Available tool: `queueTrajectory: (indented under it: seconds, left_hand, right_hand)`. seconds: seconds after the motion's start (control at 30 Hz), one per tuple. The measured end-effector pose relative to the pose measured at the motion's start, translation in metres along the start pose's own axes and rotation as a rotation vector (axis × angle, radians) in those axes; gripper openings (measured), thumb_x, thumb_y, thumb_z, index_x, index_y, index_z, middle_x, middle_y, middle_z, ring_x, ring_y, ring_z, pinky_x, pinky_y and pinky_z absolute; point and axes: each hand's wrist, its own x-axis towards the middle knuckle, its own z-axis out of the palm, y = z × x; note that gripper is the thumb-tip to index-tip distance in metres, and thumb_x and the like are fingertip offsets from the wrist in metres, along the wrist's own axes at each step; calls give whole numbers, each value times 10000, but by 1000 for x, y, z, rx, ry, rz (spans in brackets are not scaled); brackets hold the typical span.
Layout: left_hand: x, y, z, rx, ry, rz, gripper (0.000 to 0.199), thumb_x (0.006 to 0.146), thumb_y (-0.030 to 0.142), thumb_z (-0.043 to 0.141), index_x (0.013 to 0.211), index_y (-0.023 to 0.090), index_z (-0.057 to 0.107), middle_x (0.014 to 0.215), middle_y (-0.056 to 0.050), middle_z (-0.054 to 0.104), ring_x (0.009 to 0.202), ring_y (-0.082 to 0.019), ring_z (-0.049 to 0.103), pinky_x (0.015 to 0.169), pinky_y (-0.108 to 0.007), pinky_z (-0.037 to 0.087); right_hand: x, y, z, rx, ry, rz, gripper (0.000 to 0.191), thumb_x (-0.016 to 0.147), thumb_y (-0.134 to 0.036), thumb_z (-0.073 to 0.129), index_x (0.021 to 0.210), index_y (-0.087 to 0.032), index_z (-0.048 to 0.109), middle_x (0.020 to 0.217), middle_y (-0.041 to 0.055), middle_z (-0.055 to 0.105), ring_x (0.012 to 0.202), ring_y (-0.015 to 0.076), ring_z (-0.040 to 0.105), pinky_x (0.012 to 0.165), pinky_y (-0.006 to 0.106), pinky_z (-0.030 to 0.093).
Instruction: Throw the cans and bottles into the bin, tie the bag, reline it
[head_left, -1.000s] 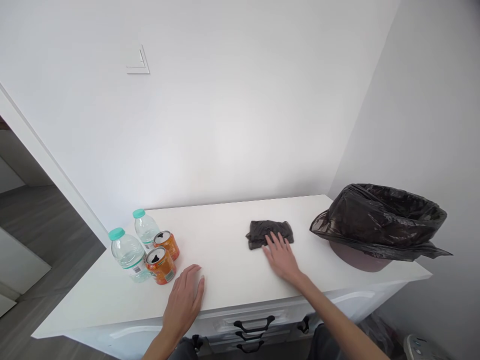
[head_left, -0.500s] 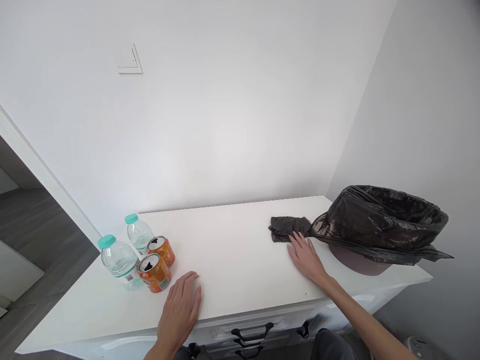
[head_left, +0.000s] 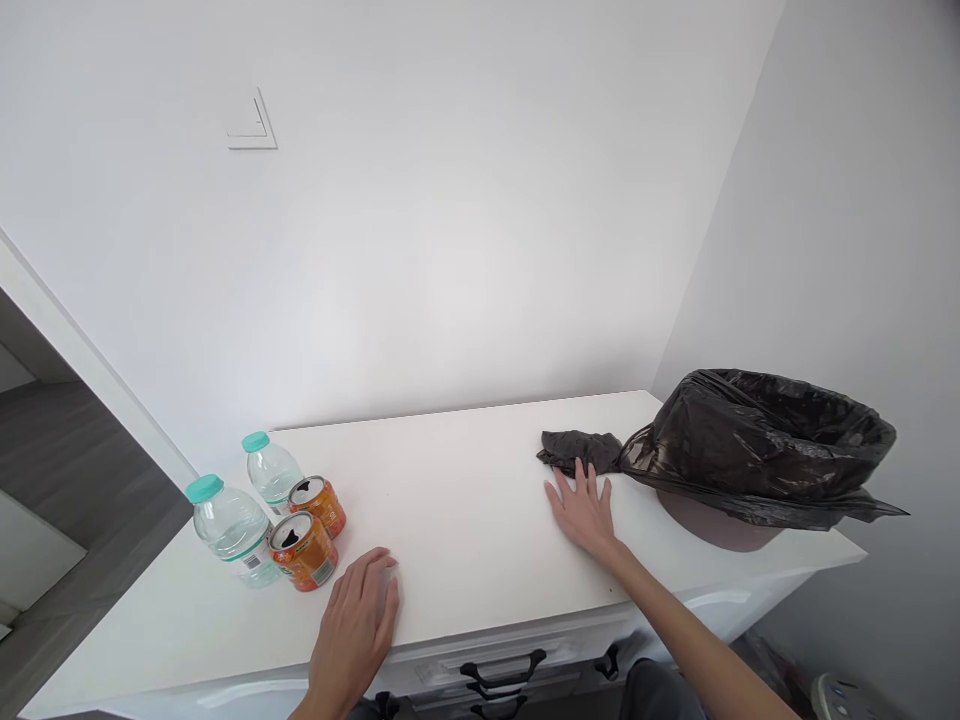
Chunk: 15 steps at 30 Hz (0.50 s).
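My left hand (head_left: 355, 618) rests on the white cabinet top (head_left: 457, 520) near its front edge, fingers stretched and holding nothing. My right hand (head_left: 583, 508) lies with spread fingers, its fingertips at the near edge of a folded black plastic bag (head_left: 581, 450). Just left of my left hand stand two opened orange drink cans (head_left: 304, 552), (head_left: 321, 503). Behind and beside them are two clear plastic bottles with teal caps (head_left: 232, 525), (head_left: 271, 468), both upright. On the right sits a mauve bin (head_left: 724, 522) lined with a black bin bag (head_left: 720, 450) that hangs over its rim.
A white wall (head_left: 465, 230) rises behind the cabinet, with a light switch (head_left: 251, 125) at upper left. A grey wall (head_left: 847, 250) closes the right side. Black drawer handles (head_left: 502, 670) stick out in front. Grey floor (head_left: 67, 440) shows at left.
My right hand has shifted left along the folded black bag, and its fingers are spread wider. My left hand stays in place on the cabinet top. The view has tilted slightly.
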Motion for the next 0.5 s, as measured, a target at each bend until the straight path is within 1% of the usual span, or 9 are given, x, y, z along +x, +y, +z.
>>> queueTrajectory:
  seconds: [0.1, 0.13, 0.2, 0.27, 0.33, 0.4, 0.5]
  left_hand:
    - [1, 2, -2, 4, -5, -6, 224, 1027, 321, 466, 1193, 244, 595, 1270, -88, 666, 1147, -253, 650, 969, -417, 512]
    - [1, 2, -2, 5, -7, -9, 222, 1028, 318, 465, 1193, 244, 594, 1269, -87, 666, 1145, -251, 651, 968, -414, 511]
    - [2, 4, -4, 5, -12, -10, 217, 1026, 312, 468, 1189, 244, 594, 1262, -85, 670, 1143, -249, 651, 965, -409, 511]
    - [2, 5, -4, 10, -16, -9, 212, 1023, 304, 470, 1183, 244, 595, 1254, -85, 675, 1143, -251, 651, 963, -406, 510]
    - [3, 5, -4, 15, -22, -10, 211, 1021, 299, 469, 1181, 243, 595, 1250, -87, 678, 1141, -252, 651, 963, -406, 506]
    - [3, 5, -4, 19, -24, -11, 211, 1019, 298, 471, 1180, 242, 596, 1250, -88, 679, 1142, -255, 651, 967, -409, 503]
    - [3, 5, -5, 16, -14, -9, 214, 1015, 296, 474, 1176, 240, 602, 1251, -91, 680, 1142, -258, 651, 970, -414, 503]
  right_hand:
    - [27, 17, 1, -9, -8, 68, 673, 1055, -584, 222, 1591, -228, 421, 1724, 151, 194, 1589, 388, 96, 1239, 624, 75]
    - [36, 25, 0, -2, -7, 86, 668, 1055, -576, 225, 1584, -225, 430, 1723, 151, 198, 1591, 381, 96, 1236, 620, 111]
    - [50, 42, -2, 18, -4, 117, 661, 1055, -560, 210, 1575, -225, 442, 1724, 147, 195, 1592, 372, 106, 1212, 600, 225]
    - [60, 59, -4, 34, 4, 153, 676, 1055, -550, 165, 1582, -218, 426, 1729, 151, 168, 1580, 377, 172, 1167, 571, 328]
    - [64, 70, -5, 43, 15, 185, 698, 1051, -549, 122, 1598, -211, 392, 1734, 159, 134, 1549, 386, 265, 1135, 556, 378]
    - [62, 76, -4, 41, 28, 188, 711, 1046, -559, 122, 1604, -199, 376, 1732, 174, 129, 1526, 394, 315, 1139, 553, 375]
    - [48, 77, -1, 25, 39, 143, 707, 1042, -571, 184, 1601, -183, 376, 1719, 179, 178, 1538, 396, 285, 1180, 540, 323]
